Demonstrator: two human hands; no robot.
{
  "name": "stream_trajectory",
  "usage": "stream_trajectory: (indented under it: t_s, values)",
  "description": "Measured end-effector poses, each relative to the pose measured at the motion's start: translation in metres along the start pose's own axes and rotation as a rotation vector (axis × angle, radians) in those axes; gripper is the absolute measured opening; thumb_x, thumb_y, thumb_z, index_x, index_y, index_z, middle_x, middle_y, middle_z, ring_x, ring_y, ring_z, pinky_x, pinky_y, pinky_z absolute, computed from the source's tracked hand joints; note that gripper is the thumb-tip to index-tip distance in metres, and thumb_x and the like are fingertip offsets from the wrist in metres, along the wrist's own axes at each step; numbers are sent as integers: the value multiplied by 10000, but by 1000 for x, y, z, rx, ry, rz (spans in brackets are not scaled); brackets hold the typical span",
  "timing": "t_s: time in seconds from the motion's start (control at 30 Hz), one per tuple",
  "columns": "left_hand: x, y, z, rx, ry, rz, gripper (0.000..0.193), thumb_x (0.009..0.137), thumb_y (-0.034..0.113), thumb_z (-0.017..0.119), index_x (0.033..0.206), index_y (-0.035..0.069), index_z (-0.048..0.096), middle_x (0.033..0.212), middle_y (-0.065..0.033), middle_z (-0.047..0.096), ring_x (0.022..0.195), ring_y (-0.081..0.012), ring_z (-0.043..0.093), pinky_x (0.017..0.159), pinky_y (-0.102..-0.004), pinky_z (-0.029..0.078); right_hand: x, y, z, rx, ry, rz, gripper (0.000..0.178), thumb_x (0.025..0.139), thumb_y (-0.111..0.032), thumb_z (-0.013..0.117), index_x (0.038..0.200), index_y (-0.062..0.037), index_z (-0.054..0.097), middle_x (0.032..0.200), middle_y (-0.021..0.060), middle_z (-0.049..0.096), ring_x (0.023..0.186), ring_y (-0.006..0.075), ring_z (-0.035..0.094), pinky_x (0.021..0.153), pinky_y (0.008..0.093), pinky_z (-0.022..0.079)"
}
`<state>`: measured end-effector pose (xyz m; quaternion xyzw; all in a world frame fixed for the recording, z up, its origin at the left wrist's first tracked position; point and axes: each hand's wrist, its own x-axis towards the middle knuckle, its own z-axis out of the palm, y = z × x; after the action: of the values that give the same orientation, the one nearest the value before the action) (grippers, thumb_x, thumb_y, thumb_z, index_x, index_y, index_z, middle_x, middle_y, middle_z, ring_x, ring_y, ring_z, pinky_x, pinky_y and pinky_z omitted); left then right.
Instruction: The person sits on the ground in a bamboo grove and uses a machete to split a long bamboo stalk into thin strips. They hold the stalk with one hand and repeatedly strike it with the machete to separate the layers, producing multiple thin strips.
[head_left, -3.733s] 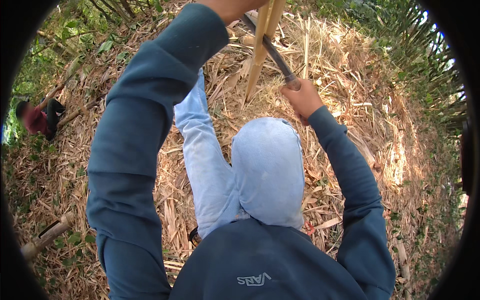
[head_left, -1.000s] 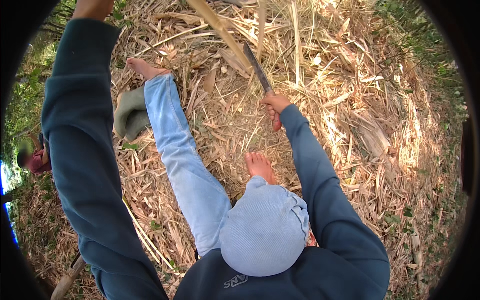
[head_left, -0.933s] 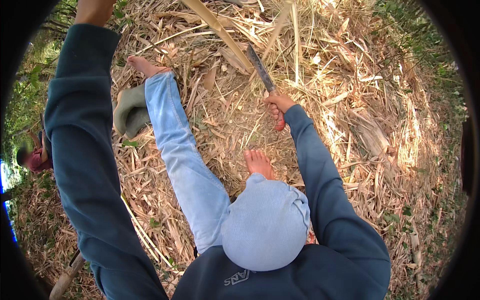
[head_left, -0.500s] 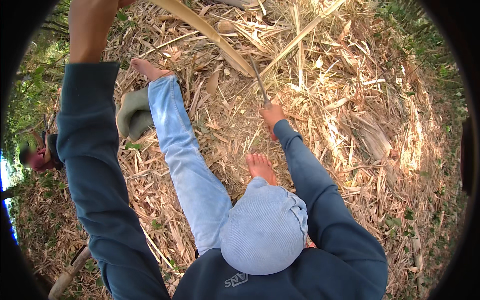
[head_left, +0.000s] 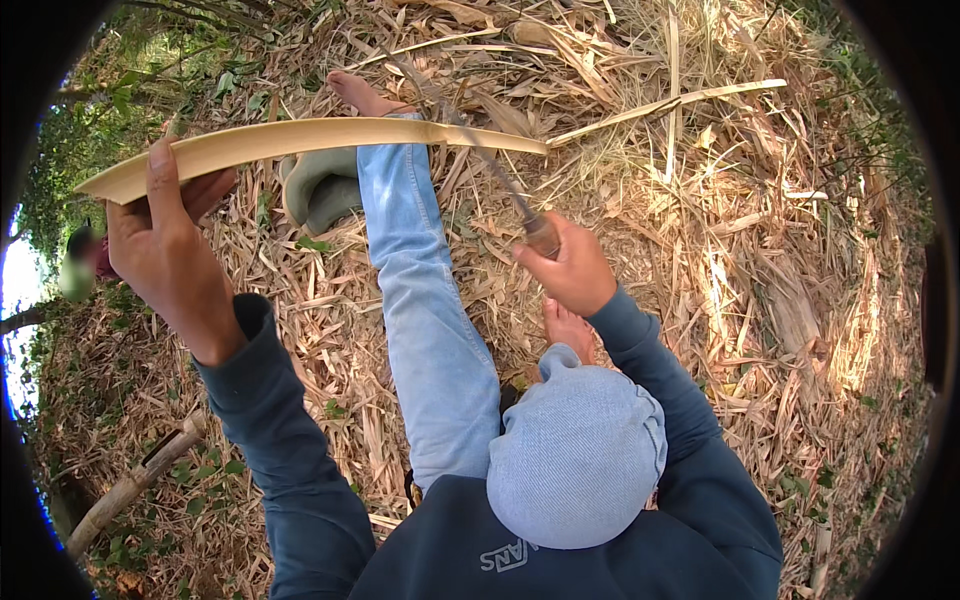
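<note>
My left hand (head_left: pixel 178 252) is raised at the left, thumb and fingers closed on one end of a long pale bamboo strip (head_left: pixel 310 138). The strip runs across to the right, slightly arched, with a node partway along. In my right hand (head_left: pixel 575 268) is a knife (head_left: pixel 541 237), gripped by its brown wooden handle. Its long thin blade points up and left, crossing the strip near the node. Whether blade and strip touch, I cannot tell. Just past the strip's right end, a thinner split length (head_left: pixel 665 106) lies over the litter.
My jeans-clad left leg (head_left: pixel 420 300) stretches forward; my right knee (head_left: pixel 578 455) is bent up close to me. Green rubber boots (head_left: pixel 325 195) sit beside the left shin. Dry leaves and shavings (head_left: pixel 700 250) cover the ground. A bamboo pole (head_left: pixel 130 490) lies at lower left; a blurred person is far left.
My left hand has come down and nearer, bringing the strip from a steep slant to nearly level. My right hand with the knife has shifted slightly nearer and right.
</note>
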<state>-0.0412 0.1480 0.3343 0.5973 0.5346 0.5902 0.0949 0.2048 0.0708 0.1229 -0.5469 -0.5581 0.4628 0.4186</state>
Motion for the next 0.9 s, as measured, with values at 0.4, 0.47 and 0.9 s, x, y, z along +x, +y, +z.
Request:
stream_trajectory:
  t_s: [0.4,0.47,0.9]
  values:
    - [-53,-14,-13,-31,128,-86,229,960,103,562,1035,-112,536,924,-198,628,760,-256,694,632,-321,647,-8,-29,23,-264,-143,-272,187,765,-147,714,834,-36,579,622,138,605,534,308,621,522,388,475]
    - [-58,-3,-7,-31,129,-72,231,962,105,558,1036,-114,536,920,-201,628,763,-259,694,633,-320,647,-1,-13,26,-227,-115,-237,195,760,-157,707,858,-42,584,634,150,614,568,338,624,532,416,485]
    - [-76,-21,-15,35,178,-145,246,968,125,552,1042,-108,526,914,-212,635,738,-243,695,586,-290,638,8,29,25,-340,-39,-39,237,773,-150,662,965,-25,602,668,183,634,632,377,642,592,434,515]
